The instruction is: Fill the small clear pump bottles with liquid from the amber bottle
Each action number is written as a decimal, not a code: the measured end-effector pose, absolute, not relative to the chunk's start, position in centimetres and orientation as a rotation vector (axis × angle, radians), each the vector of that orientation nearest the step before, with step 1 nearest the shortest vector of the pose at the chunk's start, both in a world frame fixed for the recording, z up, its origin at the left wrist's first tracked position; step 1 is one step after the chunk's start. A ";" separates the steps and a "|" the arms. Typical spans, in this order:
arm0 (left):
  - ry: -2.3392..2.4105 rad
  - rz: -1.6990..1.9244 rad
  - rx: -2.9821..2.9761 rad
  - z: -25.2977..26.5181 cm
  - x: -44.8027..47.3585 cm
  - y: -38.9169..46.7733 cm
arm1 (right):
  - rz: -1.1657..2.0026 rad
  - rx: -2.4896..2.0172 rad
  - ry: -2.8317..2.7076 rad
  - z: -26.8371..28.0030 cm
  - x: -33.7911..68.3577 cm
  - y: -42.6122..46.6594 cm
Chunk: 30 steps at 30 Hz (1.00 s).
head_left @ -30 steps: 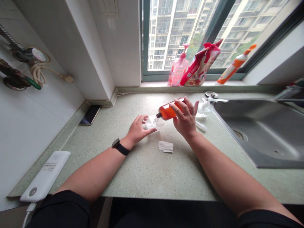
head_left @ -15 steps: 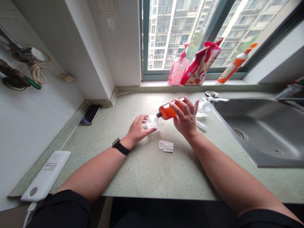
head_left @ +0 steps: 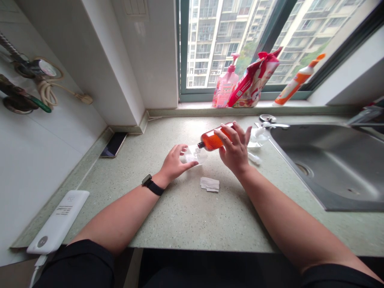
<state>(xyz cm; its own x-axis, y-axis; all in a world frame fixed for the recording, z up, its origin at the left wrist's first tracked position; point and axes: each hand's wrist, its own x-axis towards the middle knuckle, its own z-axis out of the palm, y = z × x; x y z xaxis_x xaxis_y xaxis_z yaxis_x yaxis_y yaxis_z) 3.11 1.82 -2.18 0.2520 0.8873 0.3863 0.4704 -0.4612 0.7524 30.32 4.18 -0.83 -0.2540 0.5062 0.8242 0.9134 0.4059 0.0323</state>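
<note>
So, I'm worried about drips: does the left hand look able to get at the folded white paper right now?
Probably, yes: the folded white paper lies near the left hand with nothing seen between, though that hand curves around the clear container.

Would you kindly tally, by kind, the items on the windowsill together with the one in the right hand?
Bottles: 3 (pink pump bottle, orange-and-white bottle, orange bottle in the right hand)
Bags: 1 (red bag)
Total: 4
</note>
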 end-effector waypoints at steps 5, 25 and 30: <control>1.229 1.112 2.030 -2.2 3.1 1.8 | -0.668 -1.202 -1.902 -0.9 30.3 4.2; 1.238 1.097 2.043 -2.0 3.2 1.7 | -0.672 -1.138 -1.907 -0.9 30.5 4.4; 1.227 1.102 2.039 -2.0 3.2 1.7 | -0.691 -1.143 -1.910 -0.8 30.6 4.4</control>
